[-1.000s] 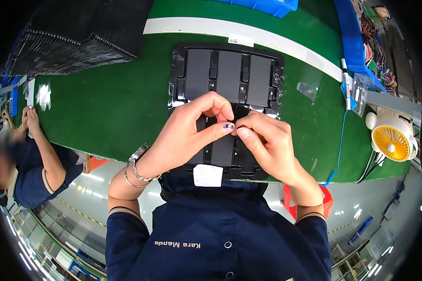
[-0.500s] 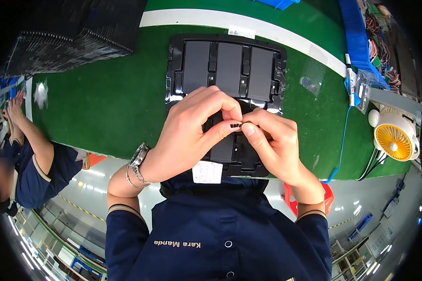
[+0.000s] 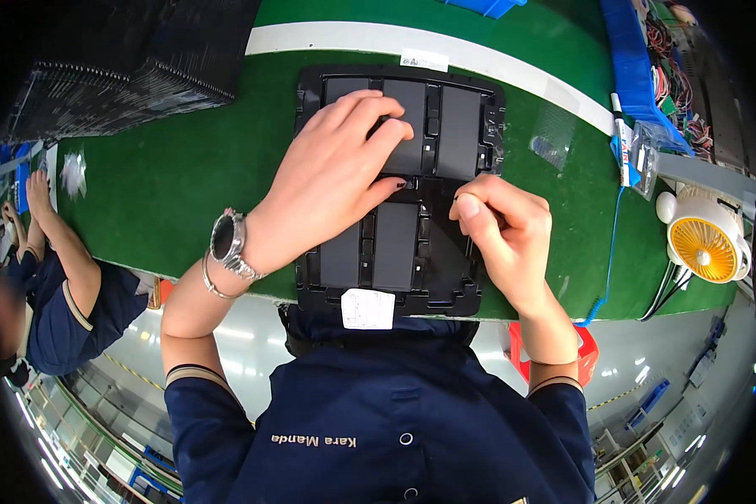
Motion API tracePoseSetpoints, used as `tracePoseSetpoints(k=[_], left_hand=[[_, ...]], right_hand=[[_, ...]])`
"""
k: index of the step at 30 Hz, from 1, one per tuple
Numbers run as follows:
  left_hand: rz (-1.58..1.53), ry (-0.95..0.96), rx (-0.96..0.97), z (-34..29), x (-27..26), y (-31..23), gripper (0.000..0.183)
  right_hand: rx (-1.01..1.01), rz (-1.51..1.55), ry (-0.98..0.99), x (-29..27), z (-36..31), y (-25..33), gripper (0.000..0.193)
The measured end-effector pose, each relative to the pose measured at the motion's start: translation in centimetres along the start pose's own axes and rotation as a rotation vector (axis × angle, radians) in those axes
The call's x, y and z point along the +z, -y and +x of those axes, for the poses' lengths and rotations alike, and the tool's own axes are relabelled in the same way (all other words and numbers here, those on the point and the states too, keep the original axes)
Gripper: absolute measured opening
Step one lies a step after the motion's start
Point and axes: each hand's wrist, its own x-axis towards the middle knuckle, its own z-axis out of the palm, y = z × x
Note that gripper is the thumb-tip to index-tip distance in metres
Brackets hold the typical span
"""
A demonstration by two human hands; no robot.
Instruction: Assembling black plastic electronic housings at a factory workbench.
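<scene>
Black tray (image 3: 399, 252) sits mid green desk (image 3: 168, 176), its near edge w/ white label (image 3: 368, 308) at desk's front edge. Left hand (image 3: 336, 172) spread flat, pressing tray's upper panels. Right hand (image 3: 504, 231) loosely curled on tray's right side, thumb and forefinger pinched together; can't tell on what. Open green to the left; stacked dark trays (image 3: 118, 67) far left, yellow fan (image 3: 706, 244) off right edge.

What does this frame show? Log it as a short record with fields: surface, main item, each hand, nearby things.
surface: green mat with a white stripe
main item: black moulded tray holding dark flat panels
left hand: palm down on the tray's upper panels, wristwatch on the wrist
right hand: fingertips pinched at the tray's right middle; any held part too small to tell
nearby: yellow desk fan, stack of black trays, white label
</scene>
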Motion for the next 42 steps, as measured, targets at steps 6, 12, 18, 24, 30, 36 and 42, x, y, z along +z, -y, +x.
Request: tracePoseSetpoints(k=[6,12,18,24,30,36,42], left_hand=[[0.088,-0.022,0.149,1.1,0.5,1.3,0.043],[-0.239,0.101,-0.394,1.5,-0.2,1.0,0.05],[-1.326,0.11,-0.607,0.3,0.3,-1.0,0.069],[-1.522,0.345,-0.667,-0.4,-1.0,-1.7,0.034],[-1.537,0.353,-0.689,-1.1,-0.5,-1.7,0.029],[-1.532,0.344,-0.653,-1.5,-0.4,-1.7,0.026],[-1.49,0.331,-0.626,-1.9,-0.4,-1.8,0.023]], right_hand=[[0.112,0.148,-0.023,-0.7,0.3,-0.8,0.021],[0.15,0.138,-0.018,-1.3,0.2,-0.3,0.021],[0.041,0.046,-0.061,-1.0,0.2,-0.6,0.015],[0.054,0.026,-0.021,-0.8,0.3,-0.9,0.013],[0.084,0.032,0.059,-0.4,0.6,-0.5,0.012],[0.124,0.033,0.1,-0.2,0.8,-0.2,0.012],[0.141,0.072,0.122,0.1,0.8,-0.4,0.013]])
